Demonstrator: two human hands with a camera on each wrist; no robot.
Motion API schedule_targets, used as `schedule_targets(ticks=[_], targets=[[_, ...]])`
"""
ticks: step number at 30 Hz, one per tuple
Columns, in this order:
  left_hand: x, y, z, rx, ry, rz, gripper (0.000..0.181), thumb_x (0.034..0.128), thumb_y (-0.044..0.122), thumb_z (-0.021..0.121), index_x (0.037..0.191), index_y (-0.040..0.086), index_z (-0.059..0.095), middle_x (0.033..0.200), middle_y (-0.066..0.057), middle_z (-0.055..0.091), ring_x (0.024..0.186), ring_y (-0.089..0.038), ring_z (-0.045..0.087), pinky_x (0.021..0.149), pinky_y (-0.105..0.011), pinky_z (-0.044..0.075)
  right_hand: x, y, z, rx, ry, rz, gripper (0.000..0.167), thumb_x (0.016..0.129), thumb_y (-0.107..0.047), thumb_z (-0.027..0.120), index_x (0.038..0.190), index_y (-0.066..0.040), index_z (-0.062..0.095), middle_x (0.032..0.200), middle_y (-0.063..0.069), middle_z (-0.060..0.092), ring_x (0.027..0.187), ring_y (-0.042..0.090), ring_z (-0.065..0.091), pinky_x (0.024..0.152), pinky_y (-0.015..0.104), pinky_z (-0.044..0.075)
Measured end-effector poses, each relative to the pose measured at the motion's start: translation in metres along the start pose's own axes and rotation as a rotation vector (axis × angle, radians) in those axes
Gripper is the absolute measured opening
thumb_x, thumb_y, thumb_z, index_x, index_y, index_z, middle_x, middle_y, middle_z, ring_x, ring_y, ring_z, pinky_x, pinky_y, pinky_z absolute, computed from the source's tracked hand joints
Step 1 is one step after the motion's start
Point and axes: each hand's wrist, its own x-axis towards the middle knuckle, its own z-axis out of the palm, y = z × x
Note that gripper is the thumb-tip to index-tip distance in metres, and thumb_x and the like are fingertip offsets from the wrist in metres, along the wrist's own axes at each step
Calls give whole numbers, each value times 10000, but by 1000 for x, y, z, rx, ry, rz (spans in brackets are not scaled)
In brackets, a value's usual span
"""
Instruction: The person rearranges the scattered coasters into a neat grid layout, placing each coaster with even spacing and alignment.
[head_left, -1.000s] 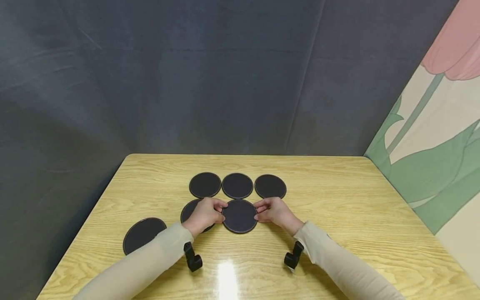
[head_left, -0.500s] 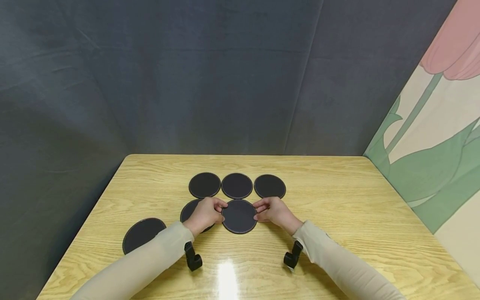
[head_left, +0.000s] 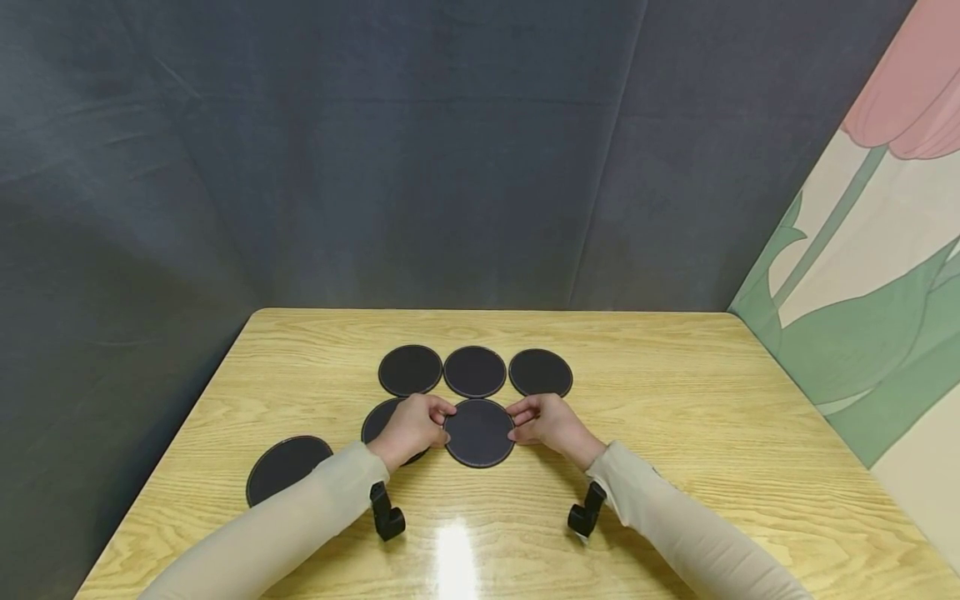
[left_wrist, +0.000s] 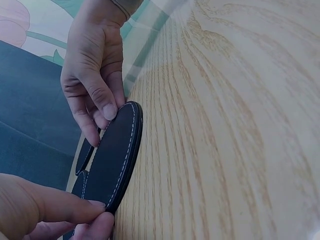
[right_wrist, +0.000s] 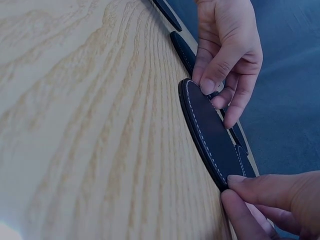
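Note:
A round black coaster (head_left: 479, 433) with pale stitching along its rim is held between both hands at the middle of the table. My left hand (head_left: 411, 427) pinches its left edge between thumb and fingers. On the opposite edge, my right hand (head_left: 553, 427) pinches it the same way. In the left wrist view the coaster (left_wrist: 112, 152) stands clear in profile, its edge looking thick; whether it touches the wood I cannot tell. Beneath the left hand lies another black coaster (head_left: 375, 423), partly hidden.
Behind the hands, a row holds the left coaster (head_left: 410, 370), the middle coaster (head_left: 475, 372) and the right coaster (head_left: 541, 372). One more coaster (head_left: 285, 468) lies at the left, partly under the left sleeve. A dark curtain (head_left: 450, 167) hangs past the wooden table's (head_left: 675, 392) far edge.

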Motion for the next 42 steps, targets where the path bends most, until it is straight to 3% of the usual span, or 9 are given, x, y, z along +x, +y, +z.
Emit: schedule_targets(ticks=[12,19,25,34,42], targets=[[0,1,-1,-10,-16,-4,397,713,-100,722,1087,31,715,871,-86,536,748,-183,470,574,-229,418,-2,-1,-1,13,-32,-9,392,761,116,723,1143,94,639,903,131,620,709,117,614,679,262,580],[-4,2,-2,-105,-69,-36,344,811,-50,696,1153,-15,677,953,-119,531,773,-157,601,676,-275,566,-2,-2,-4,58,-91,-15,415,811,101,689,1213,115,589,935,126,591,729,118,651,707,311,597],[-5,0,-5,-168,-81,-8,321,870,-3,660,1190,-33,656,1032,-144,562,812,-172,651,723,-324,581,-5,-6,-12,128,-106,-65,422,856,86,642,1263,122,538,970,112,566,824,166,671,755,360,596],[-3,3,-24,-311,-167,21,343,955,62,563,1282,-38,589,1200,-218,592,1063,-333,615,825,-369,571,-10,-19,-17,116,-198,-172,460,892,-23,643,1304,127,502,1090,188,556,892,211,652,832,411,577],[-8,9,-43,-345,-190,111,359,977,98,554,1312,-32,563,1126,-181,585,901,-240,581,815,-342,567,-12,-33,-6,130,-228,-231,483,898,-49,655,1327,110,502,1208,334,529,996,292,642,829,318,575]])
